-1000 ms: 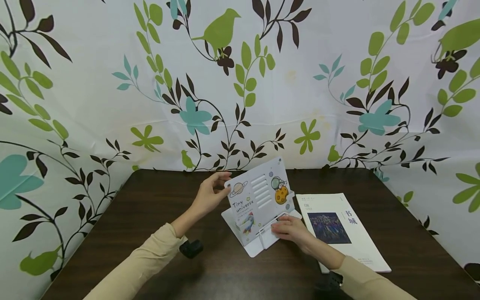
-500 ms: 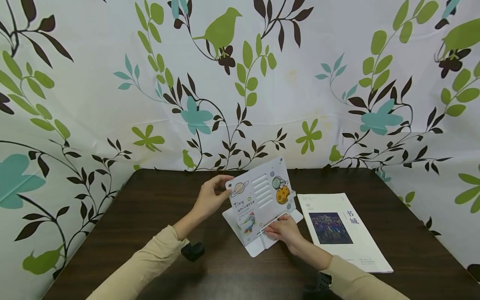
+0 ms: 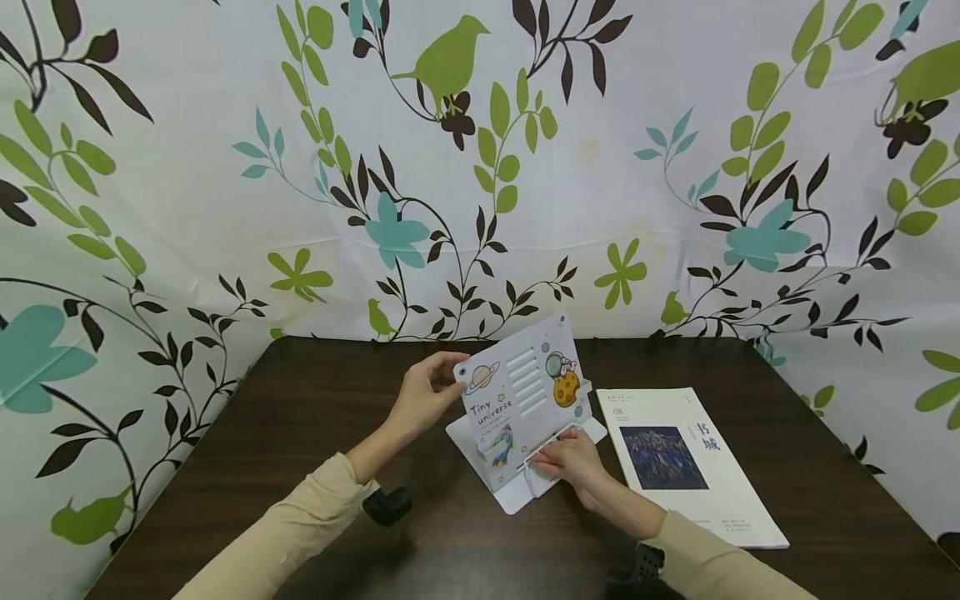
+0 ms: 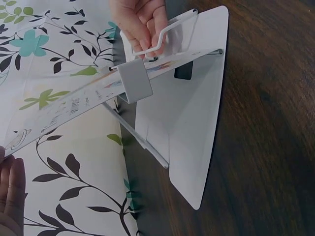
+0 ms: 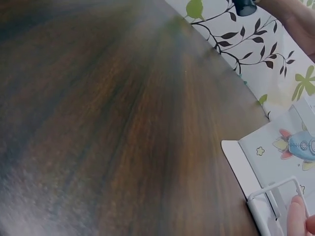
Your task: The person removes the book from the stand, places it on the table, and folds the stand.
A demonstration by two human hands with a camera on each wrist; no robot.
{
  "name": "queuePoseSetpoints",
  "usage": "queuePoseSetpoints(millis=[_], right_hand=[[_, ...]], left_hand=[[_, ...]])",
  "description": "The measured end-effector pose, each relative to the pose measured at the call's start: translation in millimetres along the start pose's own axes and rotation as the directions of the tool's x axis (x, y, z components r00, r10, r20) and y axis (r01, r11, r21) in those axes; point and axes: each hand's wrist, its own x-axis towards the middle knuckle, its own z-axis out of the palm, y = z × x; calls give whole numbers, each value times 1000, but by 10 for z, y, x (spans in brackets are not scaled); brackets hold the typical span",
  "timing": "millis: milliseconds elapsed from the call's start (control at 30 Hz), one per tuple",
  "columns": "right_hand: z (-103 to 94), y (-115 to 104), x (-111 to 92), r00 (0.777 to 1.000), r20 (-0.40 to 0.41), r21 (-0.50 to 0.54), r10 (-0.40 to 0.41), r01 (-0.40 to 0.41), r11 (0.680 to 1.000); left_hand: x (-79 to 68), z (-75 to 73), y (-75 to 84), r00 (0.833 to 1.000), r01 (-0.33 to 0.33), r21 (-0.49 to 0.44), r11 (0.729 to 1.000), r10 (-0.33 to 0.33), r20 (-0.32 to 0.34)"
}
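A white book stand (image 3: 528, 429), printed with planets, a rocket and "Tiny universe", is propped up on its flat base (image 4: 192, 137) on the dark table. My left hand (image 3: 426, 390) pinches the tilted panel's upper left corner between thumb and fingers. At the panel's lower edge my right hand (image 3: 573, 464) holds the white wire page holder (image 4: 179, 27), fingers curled at its bar. Behind the panel, a wire support leg (image 4: 135, 132) runs down to the base. In the right wrist view, fingertips (image 5: 297, 216) show inside the wire loop.
To the right of the stand lies a white book (image 3: 738, 492) with a dark picture on its cover. The wooden table (image 3: 330, 375) ends at the back against a leaf-and-bird patterned cloth (image 3: 540, 275). A dark wrist device (image 3: 387, 506) hangs below the left sleeve.
My right hand has shifted slightly left from the stand's front and its fingers have closed on the wire page holder. The left hand keeps its hold on the panel corner.
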Motion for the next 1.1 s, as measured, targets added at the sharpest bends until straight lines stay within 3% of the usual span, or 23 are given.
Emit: queuePoseSetpoints(millis=[200,267,567,1100], right_hand=[[-48,-28,34,1000,15,2,-3,3,1000],[-72,-38,46,1000,25,-7,-6,7,1000],[-203,-107,149,996,84,-86,-16,23,996],[-440,-211,359,979,204,-257,13,41,965]], left_hand=[[10,59,-240,999,25,-49,998,-26,-26],[-8,78,-254,999,21,-59,998,-23,-30],[-124,154,-226,999,-6,-123,992,1,-47],[-285,379,-103,999,43,-275,961,-45,-2]])
